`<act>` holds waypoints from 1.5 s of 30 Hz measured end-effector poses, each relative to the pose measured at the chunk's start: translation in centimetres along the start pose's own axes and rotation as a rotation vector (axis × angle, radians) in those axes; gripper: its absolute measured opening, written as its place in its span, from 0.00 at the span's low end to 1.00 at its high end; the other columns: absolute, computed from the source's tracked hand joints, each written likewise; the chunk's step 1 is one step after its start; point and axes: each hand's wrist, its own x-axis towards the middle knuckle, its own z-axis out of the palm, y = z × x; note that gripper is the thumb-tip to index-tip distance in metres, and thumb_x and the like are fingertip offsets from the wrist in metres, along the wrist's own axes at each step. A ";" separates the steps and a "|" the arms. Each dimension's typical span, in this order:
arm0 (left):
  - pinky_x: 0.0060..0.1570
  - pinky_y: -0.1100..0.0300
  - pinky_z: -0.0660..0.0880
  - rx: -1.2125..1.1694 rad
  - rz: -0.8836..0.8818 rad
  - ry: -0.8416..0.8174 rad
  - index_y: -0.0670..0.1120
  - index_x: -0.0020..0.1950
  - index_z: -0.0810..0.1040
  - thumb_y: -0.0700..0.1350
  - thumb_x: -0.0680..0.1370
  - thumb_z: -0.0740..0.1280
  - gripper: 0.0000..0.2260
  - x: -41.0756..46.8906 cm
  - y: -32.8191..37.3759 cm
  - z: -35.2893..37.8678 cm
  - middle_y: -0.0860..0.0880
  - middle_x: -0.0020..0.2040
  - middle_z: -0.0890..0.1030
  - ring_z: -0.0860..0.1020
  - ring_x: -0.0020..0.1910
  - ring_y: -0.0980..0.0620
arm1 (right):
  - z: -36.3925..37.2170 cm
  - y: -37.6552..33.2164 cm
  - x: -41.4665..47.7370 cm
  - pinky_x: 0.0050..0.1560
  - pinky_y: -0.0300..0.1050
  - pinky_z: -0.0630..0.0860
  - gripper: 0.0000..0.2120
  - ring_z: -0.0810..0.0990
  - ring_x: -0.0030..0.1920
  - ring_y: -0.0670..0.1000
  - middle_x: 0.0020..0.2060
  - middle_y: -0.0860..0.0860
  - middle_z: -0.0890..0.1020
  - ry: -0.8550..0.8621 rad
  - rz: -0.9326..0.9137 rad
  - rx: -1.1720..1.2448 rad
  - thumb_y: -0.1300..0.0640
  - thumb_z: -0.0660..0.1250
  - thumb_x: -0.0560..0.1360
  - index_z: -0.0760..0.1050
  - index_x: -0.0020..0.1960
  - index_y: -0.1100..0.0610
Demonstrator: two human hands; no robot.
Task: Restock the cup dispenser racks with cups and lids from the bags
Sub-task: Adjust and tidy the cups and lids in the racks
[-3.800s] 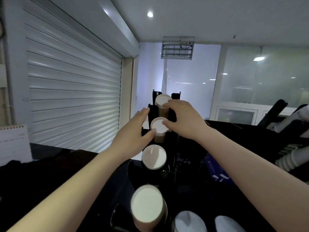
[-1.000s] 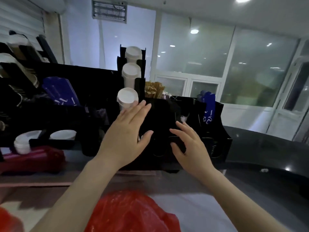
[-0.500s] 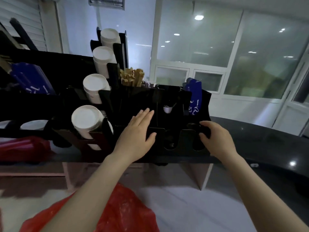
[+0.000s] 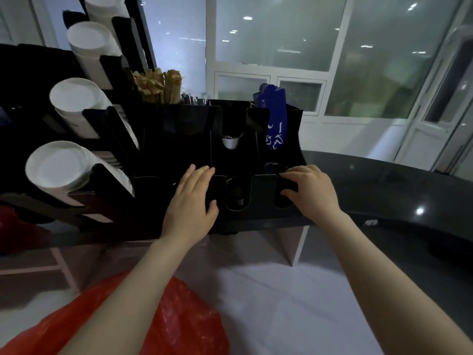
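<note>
Item, black rack (image 4: 179, 139): sitting at the near edge of the desk (image 4: 384, 185), its long axis running left to right across the person's front, its open slots facing them. Item, left grip (image 4: 190, 198): lying released, fingers straight and pressing flat on the rack's front face, just left of the middle slot (image 4: 236, 194). Item, right grip (image 4: 311, 190): curling at the rack's right-hand front slot, fingers over the top and thumb beneath, grasping the rack there. The light is dim, so it may be closing on a dark lid inside the slot and not on the wall itself. Item, cup dispenser (image 4: 112, 185): standing to the left of the black rack, well to the left of both grips, its slanted tubes showing white-capped cup stacks (image 4: 57, 166) with their round ends turning toward the person. Item, red bag (image 4: 184, 319): lying low and close to the person, under the left forearm, well below and behind both grips. Sundries: wooden stirrers (image 4: 160, 84), a blue packet (image 4: 275, 116) and a small white cup (image 4: 230, 142) are standing in the rack's rear compartments. Note: the two grips are bracketing the rack's front, so any shifting of it would be going along or across that left-right axis. For fetching stock, the left grip is looking nearer to both the bag and the cup tubes.
</note>
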 end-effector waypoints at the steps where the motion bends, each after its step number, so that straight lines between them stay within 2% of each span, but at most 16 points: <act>1: 0.70 0.62 0.51 -0.007 0.001 0.001 0.48 0.75 0.60 0.42 0.77 0.64 0.28 0.0 -0.1 0.0 0.52 0.75 0.61 0.50 0.76 0.56 | 0.0 0.0 0.0 0.58 0.54 0.71 0.20 0.74 0.60 0.56 0.59 0.50 0.80 0.012 0.008 0.016 0.54 0.73 0.71 0.79 0.62 0.52; 4: 0.69 0.62 0.51 -0.022 0.010 0.000 0.49 0.75 0.60 0.42 0.76 0.64 0.28 0.0 -0.4 0.1 0.53 0.75 0.61 0.50 0.76 0.56 | -0.2 -0.2 0.1 0.58 0.54 0.72 0.20 0.75 0.59 0.56 0.58 0.51 0.81 0.068 0.048 0.076 0.56 0.74 0.70 0.79 0.61 0.53; 8: 0.68 0.64 0.50 -0.031 0.013 -0.014 0.49 0.76 0.60 0.42 0.77 0.64 0.28 0.1 -0.5 0.0 0.53 0.75 0.60 0.50 0.76 0.57 | -0.5 -0.6 -0.1 0.60 0.49 0.70 0.19 0.76 0.59 0.55 0.58 0.51 0.81 0.148 0.112 0.163 0.55 0.73 0.72 0.78 0.62 0.55; 12: 0.70 0.62 0.47 -0.043 0.017 -0.067 0.49 0.77 0.56 0.44 0.77 0.64 0.30 -0.3 -0.4 -0.6 0.54 0.77 0.54 0.45 0.75 0.59 | -1.5 -1.7 -0.4 0.59 0.45 0.73 0.18 0.78 0.57 0.52 0.57 0.50 0.81 0.277 0.154 0.301 0.57 0.72 0.72 0.78 0.62 0.56; 15: 0.70 0.65 0.40 -0.027 0.037 -0.067 0.48 0.77 0.55 0.46 0.78 0.63 0.29 -1.5 -1.0 -1.6 0.54 0.78 0.51 0.42 0.73 0.62 | -2.6 -3.4 -0.4 0.57 0.37 0.71 0.18 0.79 0.54 0.49 0.55 0.49 0.81 0.376 0.112 0.366 0.58 0.73 0.71 0.78 0.61 0.55; 18: 0.70 0.67 0.39 -0.006 -0.002 -0.044 0.47 0.77 0.54 0.47 0.78 0.61 0.29 -3.9 -1.8 -2.6 0.54 0.78 0.51 0.42 0.74 0.62 | -3.1 -6.0 -0.1 0.57 0.24 0.64 0.19 0.75 0.54 0.42 0.56 0.48 0.80 0.396 0.037 0.400 0.58 0.73 0.72 0.78 0.62 0.54; 23: 0.71 0.66 0.37 0.102 -0.010 -0.080 0.47 0.78 0.51 0.48 0.79 0.60 0.30 -6.7 -2.8 -3.4 0.52 0.78 0.48 0.40 0.74 0.60 | -2.9 -11.4 0.7 0.57 0.20 0.61 0.19 0.72 0.55 0.39 0.56 0.48 0.80 0.346 -0.097 0.441 0.58 0.73 0.72 0.77 0.62 0.55; 25: 0.72 0.63 0.38 0.134 -0.005 -0.090 0.47 0.78 0.51 0.48 0.78 0.60 0.30 -7.1 -3.1 -3.8 0.51 0.78 0.49 0.41 0.74 0.59 | -2.6 -13.4 1.3 0.58 0.23 0.64 0.19 0.74 0.56 0.41 0.56 0.48 0.80 0.309 -0.160 0.433 0.58 0.73 0.72 0.77 0.63 0.55; 28: 0.71 0.62 0.36 0.161 -0.006 -0.107 0.47 0.78 0.52 0.48 0.78 0.61 0.30 -7.9 -3.5 -4.2 0.50 0.78 0.49 0.40 0.73 0.59 | -1.6 -15.7 2.1 0.59 0.39 0.72 0.19 0.77 0.58 0.49 0.58 0.49 0.79 0.207 -0.232 0.381 0.56 0.71 0.73 0.76 0.64 0.55; 31: 0.71 0.59 0.36 0.169 -0.027 -0.124 0.48 0.78 0.52 0.48 0.78 0.61 0.31 -8.8 -3.8 -4.5 0.51 0.78 0.50 0.40 0.73 0.59 | -0.3 -17.5 2.7 0.55 0.43 0.72 0.20 0.78 0.58 0.53 0.58 0.51 0.80 0.150 -0.313 0.245 0.57 0.71 0.73 0.76 0.64 0.55; 34: 0.72 0.58 0.38 0.169 -0.046 -0.127 0.49 0.78 0.52 0.49 0.78 0.61 0.31 -9.3 -4.1 -4.7 0.52 0.78 0.51 0.44 0.76 0.55 | 1.0 -18.7 3.6 0.55 0.50 0.73 0.20 0.76 0.58 0.56 0.58 0.53 0.80 0.083 -0.375 0.041 0.57 0.72 0.72 0.77 0.63 0.56; 38: 0.72 0.59 0.38 0.166 -0.065 -0.130 0.51 0.78 0.50 0.49 0.78 0.59 0.30 -10.1 -4.5 -5.1 0.54 0.78 0.49 0.41 0.74 0.61 | 2.3 -19.3 4.0 0.49 0.50 0.70 0.14 0.77 0.53 0.56 0.50 0.52 0.80 -0.028 -0.356 -0.187 0.52 0.70 0.73 0.79 0.57 0.54; 40: 0.72 0.59 0.38 0.159 -0.075 -0.137 0.52 0.78 0.49 0.50 0.79 0.59 0.30 -10.4 -4.8 -5.2 0.54 0.78 0.49 0.39 0.72 0.63 | 3.0 -19.6 3.7 0.53 0.50 0.69 0.12 0.77 0.52 0.55 0.48 0.52 0.81 -0.069 -0.358 -0.236 0.52 0.70 0.73 0.79 0.55 0.53; 43: 0.71 0.60 0.37 0.145 -0.083 -0.141 0.52 0.78 0.50 0.50 0.79 0.59 0.30 -10.4 -5.1 -5.2 0.55 0.78 0.49 0.38 0.71 0.64 | 3.7 -20.1 3.3 0.63 0.54 0.65 0.06 0.77 0.53 0.55 0.46 0.51 0.81 -0.096 -0.381 -0.277 0.56 0.69 0.73 0.78 0.50 0.53; 45: 0.71 0.60 0.38 0.139 -0.081 -0.140 0.52 0.78 0.50 0.50 0.79 0.59 0.30 -10.3 -5.0 -5.2 0.55 0.78 0.50 0.39 0.71 0.64 | 3.7 -20.1 3.5 0.66 0.55 0.63 0.06 0.78 0.53 0.55 0.45 0.51 0.82 -0.112 -0.384 -0.273 0.55 0.70 0.73 0.78 0.50 0.53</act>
